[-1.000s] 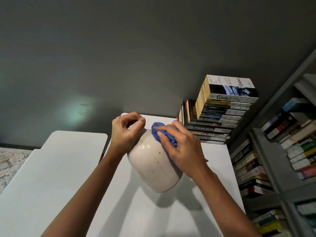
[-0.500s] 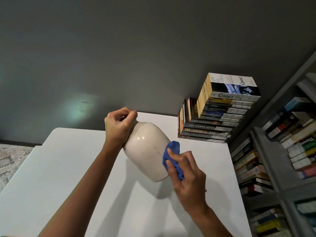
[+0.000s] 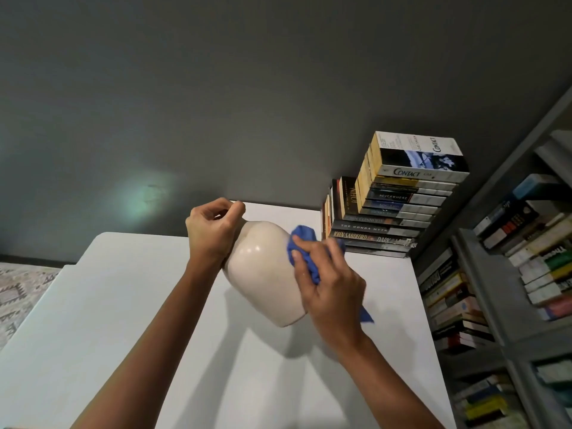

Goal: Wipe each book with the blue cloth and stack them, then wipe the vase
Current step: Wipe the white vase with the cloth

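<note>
Now the vase (image 3: 263,274) is over the far half of the table (image 3: 123,305), tilted hard, its neck pointing to the far left corner and its flat base swung toward the near right. Whether the base touches the top I cannot tell, though a shadow lies under it. The left hand (image 3: 213,230) is clenched round the neck, fingers curled over and thumb tucked against them, so the neck itself is hidden. The right hand (image 3: 331,286) grasps the bunched cloth (image 3: 305,243), fingers bent into the blue folds and pressing them against the right shoulder of the vase. A lump of cloth sticks out past the fingertips and a loose corner hangs below the wrist. The pale glaze between the two hands is bare and catches a small glint of light. The books (image 3: 399,205) sit at the far right corner of the table, piled flat against the dark wall (image 3: 278,88) with "Contact" on top, well apart from the vase, and a few more stand upright just left of the pile. A grey shelf (image 3: 483,305) crammed with paperbacks runs along the right edge, and a patterned rug (image 3: 18,289) shows beyond the left edge.
</note>
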A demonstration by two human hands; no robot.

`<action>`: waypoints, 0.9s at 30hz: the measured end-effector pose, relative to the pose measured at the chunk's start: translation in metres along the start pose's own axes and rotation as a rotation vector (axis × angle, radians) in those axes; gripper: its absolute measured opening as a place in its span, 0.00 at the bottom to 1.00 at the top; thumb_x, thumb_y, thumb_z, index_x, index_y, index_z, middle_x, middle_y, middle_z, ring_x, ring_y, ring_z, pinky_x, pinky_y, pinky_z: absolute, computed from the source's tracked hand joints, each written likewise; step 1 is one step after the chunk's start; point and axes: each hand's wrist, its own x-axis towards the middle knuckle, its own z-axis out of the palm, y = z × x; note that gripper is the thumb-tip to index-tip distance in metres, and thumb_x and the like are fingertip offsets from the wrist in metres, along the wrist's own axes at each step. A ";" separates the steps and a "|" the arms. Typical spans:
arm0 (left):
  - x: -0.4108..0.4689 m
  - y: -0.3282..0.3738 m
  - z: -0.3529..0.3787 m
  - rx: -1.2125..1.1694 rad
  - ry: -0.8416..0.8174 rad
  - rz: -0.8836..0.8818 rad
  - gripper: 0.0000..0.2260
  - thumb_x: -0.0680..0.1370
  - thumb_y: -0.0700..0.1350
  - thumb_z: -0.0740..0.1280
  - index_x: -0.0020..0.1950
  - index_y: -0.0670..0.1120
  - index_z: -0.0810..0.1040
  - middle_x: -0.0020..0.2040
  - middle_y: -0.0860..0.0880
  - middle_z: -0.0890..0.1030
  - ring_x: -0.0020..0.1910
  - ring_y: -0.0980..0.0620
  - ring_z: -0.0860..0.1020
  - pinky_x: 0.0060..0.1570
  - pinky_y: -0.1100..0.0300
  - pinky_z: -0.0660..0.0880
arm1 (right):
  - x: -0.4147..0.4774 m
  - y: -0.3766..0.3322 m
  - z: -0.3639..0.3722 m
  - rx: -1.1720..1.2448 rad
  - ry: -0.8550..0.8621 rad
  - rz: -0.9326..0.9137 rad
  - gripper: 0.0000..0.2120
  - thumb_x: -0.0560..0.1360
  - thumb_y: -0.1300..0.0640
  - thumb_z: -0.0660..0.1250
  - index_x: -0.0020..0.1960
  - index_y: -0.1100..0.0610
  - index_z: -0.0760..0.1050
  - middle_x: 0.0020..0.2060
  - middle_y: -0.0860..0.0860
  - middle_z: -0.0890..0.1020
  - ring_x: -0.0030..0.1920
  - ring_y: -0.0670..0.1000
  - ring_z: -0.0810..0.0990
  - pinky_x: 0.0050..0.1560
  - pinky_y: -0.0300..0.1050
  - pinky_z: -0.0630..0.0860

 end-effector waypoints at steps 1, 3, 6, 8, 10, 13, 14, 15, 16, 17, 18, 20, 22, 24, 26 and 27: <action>0.000 0.000 0.002 -0.003 -0.003 -0.012 0.11 0.66 0.47 0.65 0.23 0.51 0.74 0.22 0.55 0.69 0.26 0.58 0.65 0.31 0.63 0.65 | 0.006 -0.011 0.002 -0.016 0.019 -0.041 0.11 0.77 0.48 0.63 0.57 0.47 0.79 0.42 0.49 0.76 0.34 0.49 0.77 0.29 0.43 0.72; -0.001 -0.001 0.006 -0.006 -0.004 -0.033 0.11 0.66 0.48 0.65 0.23 0.51 0.74 0.21 0.55 0.69 0.26 0.58 0.65 0.32 0.62 0.65 | 0.003 -0.025 0.007 -0.030 0.019 -0.186 0.11 0.76 0.50 0.67 0.57 0.48 0.81 0.41 0.50 0.77 0.34 0.50 0.77 0.31 0.44 0.73; -0.002 -0.002 0.004 0.021 0.018 -0.014 0.12 0.66 0.47 0.65 0.22 0.52 0.74 0.20 0.56 0.69 0.24 0.60 0.65 0.29 0.66 0.65 | -0.027 -0.012 0.005 -0.034 -0.100 -0.405 0.12 0.78 0.51 0.65 0.61 0.46 0.78 0.41 0.51 0.79 0.32 0.50 0.76 0.30 0.45 0.75; -0.001 -0.002 0.000 0.022 0.036 -0.006 0.12 0.66 0.47 0.65 0.22 0.50 0.72 0.20 0.56 0.68 0.23 0.59 0.64 0.27 0.68 0.63 | -0.035 0.010 0.000 -0.043 -0.106 -0.336 0.12 0.79 0.49 0.62 0.62 0.43 0.74 0.42 0.50 0.79 0.31 0.50 0.77 0.30 0.44 0.75; -0.001 -0.002 -0.002 0.004 0.059 -0.027 0.11 0.66 0.47 0.65 0.26 0.44 0.71 0.21 0.56 0.66 0.25 0.58 0.63 0.28 0.66 0.63 | -0.022 0.021 -0.002 -0.050 -0.032 -0.136 0.12 0.79 0.47 0.60 0.62 0.42 0.73 0.43 0.49 0.77 0.30 0.49 0.77 0.27 0.44 0.73; 0.000 -0.002 -0.001 -0.041 0.073 -0.070 0.14 0.66 0.47 0.64 0.29 0.38 0.67 0.23 0.53 0.64 0.28 0.54 0.61 0.30 0.61 0.62 | 0.001 0.016 0.001 -0.042 0.069 -0.032 0.12 0.79 0.47 0.61 0.58 0.46 0.79 0.41 0.50 0.76 0.32 0.49 0.77 0.27 0.46 0.73; 0.000 -0.001 -0.001 -0.043 0.073 -0.080 0.14 0.65 0.47 0.65 0.29 0.38 0.66 0.24 0.52 0.64 0.28 0.53 0.61 0.31 0.60 0.61 | 0.000 0.010 0.002 -0.048 0.087 -0.062 0.12 0.78 0.48 0.62 0.57 0.47 0.80 0.41 0.50 0.76 0.33 0.49 0.76 0.29 0.45 0.73; 0.001 -0.001 -0.001 -0.038 0.068 -0.084 0.14 0.65 0.47 0.65 0.28 0.39 0.67 0.24 0.52 0.64 0.28 0.53 0.61 0.31 0.60 0.62 | -0.005 0.005 0.003 -0.052 0.091 -0.104 0.12 0.78 0.49 0.63 0.57 0.47 0.81 0.41 0.49 0.76 0.33 0.48 0.75 0.30 0.43 0.72; 0.002 -0.001 -0.002 -0.026 0.059 -0.082 0.13 0.65 0.48 0.65 0.27 0.41 0.68 0.24 0.52 0.65 0.28 0.54 0.62 0.31 0.60 0.63 | -0.015 0.003 0.004 -0.047 0.077 -0.157 0.12 0.77 0.49 0.64 0.58 0.47 0.80 0.41 0.49 0.75 0.33 0.48 0.75 0.32 0.42 0.71; 0.003 -0.001 -0.003 -0.013 0.046 -0.077 0.12 0.65 0.48 0.65 0.25 0.44 0.70 0.23 0.54 0.66 0.26 0.55 0.63 0.30 0.62 0.64 | -0.027 0.004 0.004 -0.035 0.041 -0.221 0.13 0.76 0.50 0.66 0.60 0.46 0.79 0.43 0.48 0.74 0.34 0.48 0.75 0.33 0.42 0.72; 0.003 -0.002 -0.003 -0.001 0.036 -0.070 0.12 0.65 0.48 0.65 0.23 0.46 0.72 0.21 0.55 0.67 0.25 0.57 0.64 0.29 0.64 0.64 | -0.038 0.007 0.003 -0.023 -0.011 -0.291 0.15 0.75 0.50 0.67 0.62 0.45 0.76 0.44 0.48 0.75 0.34 0.48 0.77 0.33 0.42 0.74; 0.002 -0.002 -0.003 0.017 0.027 -0.059 0.12 0.65 0.48 0.65 0.21 0.50 0.72 0.20 0.56 0.67 0.23 0.59 0.65 0.27 0.68 0.64 | -0.046 0.014 0.003 0.000 -0.102 -0.394 0.18 0.74 0.52 0.68 0.64 0.45 0.74 0.45 0.50 0.78 0.35 0.50 0.79 0.33 0.46 0.78; 0.001 -0.002 0.000 0.050 0.038 -0.047 0.12 0.65 0.49 0.65 0.21 0.50 0.72 0.19 0.56 0.68 0.22 0.59 0.65 0.27 0.69 0.64 | -0.031 0.011 0.004 0.003 -0.078 -0.360 0.15 0.74 0.52 0.69 0.61 0.46 0.78 0.42 0.51 0.79 0.33 0.50 0.78 0.31 0.45 0.76; 0.001 -0.001 0.005 0.076 0.048 -0.045 0.11 0.65 0.49 0.65 0.22 0.49 0.72 0.19 0.56 0.68 0.22 0.59 0.66 0.27 0.69 0.64 | -0.007 -0.001 0.006 -0.021 0.026 -0.222 0.12 0.75 0.50 0.68 0.57 0.47 0.81 0.40 0.51 0.78 0.32 0.49 0.77 0.30 0.43 0.72; 0.001 0.001 0.010 0.085 0.049 -0.064 0.13 0.65 0.50 0.65 0.21 0.49 0.72 0.19 0.55 0.67 0.22 0.59 0.65 0.27 0.68 0.64 | -0.002 -0.014 0.013 -0.055 0.081 -0.222 0.11 0.74 0.52 0.69 0.56 0.48 0.81 0.40 0.51 0.78 0.32 0.50 0.76 0.31 0.44 0.71; 0.002 0.001 0.012 0.092 0.050 -0.069 0.13 0.64 0.50 0.65 0.20 0.50 0.72 0.19 0.55 0.66 0.22 0.58 0.65 0.27 0.68 0.64 | -0.009 -0.018 0.016 -0.084 0.081 -0.295 0.11 0.73 0.53 0.70 0.56 0.48 0.82 0.39 0.51 0.78 0.32 0.51 0.76 0.31 0.45 0.72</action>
